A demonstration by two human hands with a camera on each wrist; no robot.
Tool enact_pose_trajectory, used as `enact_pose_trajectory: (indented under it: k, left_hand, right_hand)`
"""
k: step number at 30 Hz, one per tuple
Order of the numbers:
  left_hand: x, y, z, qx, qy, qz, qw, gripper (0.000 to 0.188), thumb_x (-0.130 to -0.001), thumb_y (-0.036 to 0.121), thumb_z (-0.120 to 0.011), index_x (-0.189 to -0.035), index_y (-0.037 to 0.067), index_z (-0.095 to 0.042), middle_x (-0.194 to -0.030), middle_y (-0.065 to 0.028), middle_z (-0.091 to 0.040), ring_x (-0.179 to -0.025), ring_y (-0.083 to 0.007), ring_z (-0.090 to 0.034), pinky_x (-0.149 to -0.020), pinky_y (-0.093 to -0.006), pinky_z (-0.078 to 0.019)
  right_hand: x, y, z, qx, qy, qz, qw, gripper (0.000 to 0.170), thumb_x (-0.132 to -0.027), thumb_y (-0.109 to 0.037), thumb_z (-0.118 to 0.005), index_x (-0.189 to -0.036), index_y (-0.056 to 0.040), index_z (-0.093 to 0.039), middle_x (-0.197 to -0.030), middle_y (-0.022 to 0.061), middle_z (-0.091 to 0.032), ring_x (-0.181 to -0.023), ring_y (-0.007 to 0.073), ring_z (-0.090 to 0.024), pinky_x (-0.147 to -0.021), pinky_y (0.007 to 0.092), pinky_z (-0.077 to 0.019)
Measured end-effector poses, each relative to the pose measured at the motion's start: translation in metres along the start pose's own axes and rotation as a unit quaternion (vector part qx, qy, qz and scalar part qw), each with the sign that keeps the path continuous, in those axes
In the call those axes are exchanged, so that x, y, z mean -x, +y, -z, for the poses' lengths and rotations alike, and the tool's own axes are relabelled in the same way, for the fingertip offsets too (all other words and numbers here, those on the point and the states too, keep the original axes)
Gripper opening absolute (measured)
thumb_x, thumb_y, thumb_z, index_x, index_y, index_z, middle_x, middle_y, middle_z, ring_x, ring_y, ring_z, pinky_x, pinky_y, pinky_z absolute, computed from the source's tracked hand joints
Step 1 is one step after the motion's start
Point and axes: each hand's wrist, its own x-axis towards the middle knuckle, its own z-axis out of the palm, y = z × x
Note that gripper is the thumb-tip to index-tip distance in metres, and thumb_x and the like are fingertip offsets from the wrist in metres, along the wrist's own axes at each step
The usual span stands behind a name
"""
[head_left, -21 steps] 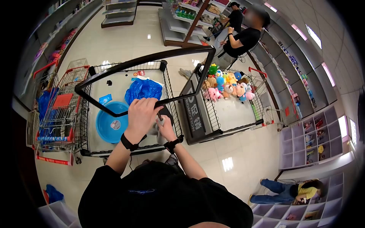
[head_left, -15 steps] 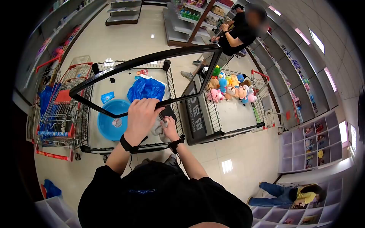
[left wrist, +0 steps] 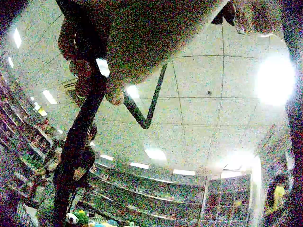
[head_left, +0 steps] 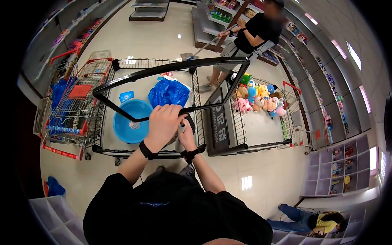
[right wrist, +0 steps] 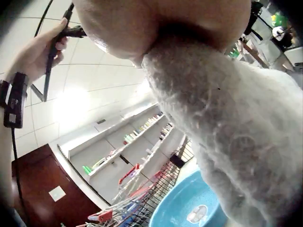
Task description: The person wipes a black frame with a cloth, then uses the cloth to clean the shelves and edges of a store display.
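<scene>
In the head view my left hand grips the lower bar of a large black rectangular frame, fingers curled over it. The same bar runs past my left hand in the grainy left wrist view. Just to the right and slightly lower, my right hand holds a greyish-white cloth, near the bar. The cloth hangs large and crumpled under my right hand in the right wrist view, where its fingertips are hidden.
A wire cart beneath holds a blue basin, a blue plastic bag and a blue packet. Plush toys fill part of another cart at right. Red-handled trolleys stand left. Beyond, a person holds a mop.
The head view has shifted, so the carts appear farther right. My right hand has come nearer my left, and less cloth shows below it. The person beyond has moved, mop now visible.
</scene>
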Motion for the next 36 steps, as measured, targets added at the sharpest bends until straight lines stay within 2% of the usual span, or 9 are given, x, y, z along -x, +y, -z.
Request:
enact_pose_trajectory:
  k: [4, 9, 14, 16, 17, 22, 27, 30, 36]
  left_hand:
    - [0.011, -0.005, -0.014, -0.018, -0.019, 0.005, 1.0, 0.021, -0.086, 0.025, -0.076, -0.093, 0.01, -0.064, -0.08, -0.0025, -0.063, -0.078, -0.0215, -0.062, -0.072, -0.0365, -0.0446]
    - [0.021, -0.015, -0.018, -0.024, -0.043, 0.017, 0.999, 0.022, -0.087, 0.027, -0.075, -0.091, 0.01, -0.061, -0.079, -0.0041, -0.063, -0.078, -0.0226, -0.063, -0.072, -0.0367, -0.0458]
    - [0.03, -0.019, -0.016, 0.002, -0.073, 0.056, 0.996, 0.02, -0.085, 0.023, -0.078, -0.094, 0.009, -0.066, -0.082, -0.0059, -0.068, -0.078, -0.0251, -0.066, -0.074, -0.0383, -0.0473]
    - [0.029, -0.019, -0.012, 0.0, -0.065, 0.059, 0.996, 0.02, -0.085, 0.023, -0.078, -0.094, 0.009, -0.067, -0.081, -0.0063, -0.068, -0.078, -0.0254, -0.066, -0.073, -0.0384, -0.0473]
    - [0.025, -0.017, -0.006, -0.007, -0.048, 0.053, 0.997, 0.022, -0.084, 0.023, -0.079, -0.094, 0.008, -0.067, -0.081, -0.0057, -0.067, -0.078, -0.0247, -0.066, -0.073, -0.0381, -0.0474]
    - [0.021, -0.016, 0.008, -0.001, -0.041, 0.045, 0.998, 0.025, -0.082, 0.025, -0.081, -0.095, 0.008, -0.067, -0.083, -0.004, -0.067, -0.078, -0.0228, -0.065, -0.074, -0.0368, -0.0479]
    - [0.02, -0.012, 0.017, 0.005, -0.034, 0.045, 0.998, 0.026, -0.082, 0.025, -0.082, -0.095, 0.007, -0.067, -0.085, -0.0046, -0.067, -0.079, -0.0232, -0.065, -0.074, -0.0379, -0.0481]
    - [0.018, -0.011, 0.024, 0.012, -0.035, 0.047, 0.998, 0.026, -0.083, 0.025, -0.081, -0.095, 0.007, -0.067, -0.087, -0.0049, -0.069, -0.081, -0.0233, -0.066, -0.074, -0.0378, -0.0483]
    - [0.021, -0.014, 0.024, 0.001, -0.018, 0.039, 0.999, 0.025, -0.085, 0.025, -0.08, -0.096, 0.006, -0.067, -0.088, -0.0059, -0.069, -0.082, -0.0238, -0.066, -0.076, -0.0372, -0.0485]
  right_hand:
    - [-0.005, -0.053, 0.002, -0.052, -0.018, 0.051, 0.997, 0.021, -0.095, -0.003, -0.062, -0.116, 0.002, -0.059, -0.12, 0.019, -0.064, -0.111, 0.0376, -0.064, -0.098, 0.0393, -0.0496]
    - [-0.001, -0.055, -0.007, -0.102, -0.057, -0.012, 0.993, 0.039, -0.093, -0.002, -0.06, -0.13, 0.0051, -0.055, -0.114, 0.0171, -0.07, -0.11, 0.0276, -0.066, -0.094, 0.0385, -0.0506]
    - [0.004, -0.043, -0.012, -0.063, -0.046, 0.031, 0.996, 0.028, -0.093, 0.001, -0.06, -0.121, 0.0011, -0.06, -0.111, 0.0187, -0.065, -0.107, 0.0374, -0.064, -0.094, 0.0418, -0.0492]
    - [0.005, -0.027, -0.011, -0.003, -0.05, 0.073, 0.996, 0.021, -0.095, -0.004, -0.062, -0.115, 0.0002, -0.06, -0.105, 0.0179, -0.063, -0.103, 0.0383, -0.061, -0.092, 0.0444, -0.0477]
    - [0.008, -0.003, -0.015, 0.008, -0.056, 0.037, 0.998, 0.02, -0.097, -0.011, -0.066, -0.113, 0.0004, -0.061, -0.102, 0.0176, -0.06, -0.101, 0.0384, -0.058, -0.091, 0.046, -0.0464]
    - [0.028, 0.066, -0.013, 0.134, -0.055, 0.01, 0.989, 0.027, -0.101, -0.019, -0.066, -0.119, 0.0004, -0.061, -0.135, 0.0236, -0.06, -0.137, 0.0451, -0.048, -0.115, 0.0493, -0.0388]
    - [0.033, 0.106, -0.01, 0.207, -0.047, 0.027, 0.977, 0.026, -0.096, -0.027, -0.072, -0.106, -0.0052, -0.064, -0.143, 0.0244, -0.053, -0.142, 0.0518, -0.038, -0.117, 0.0659, -0.0274]
    - [0.036, 0.112, -0.006, 0.292, -0.03, 0.039, 0.955, 0.028, -0.095, -0.031, -0.073, -0.107, -0.007, -0.066, -0.148, 0.0254, -0.05, -0.145, 0.0531, -0.034, -0.119, 0.066, -0.0261]
    - [0.034, 0.097, -0.004, 0.302, -0.063, -0.007, 0.951, 0.028, -0.098, -0.033, -0.071, -0.105, -0.0067, -0.065, -0.156, 0.0263, -0.043, -0.151, 0.0533, -0.024, -0.121, 0.0677, -0.0205]
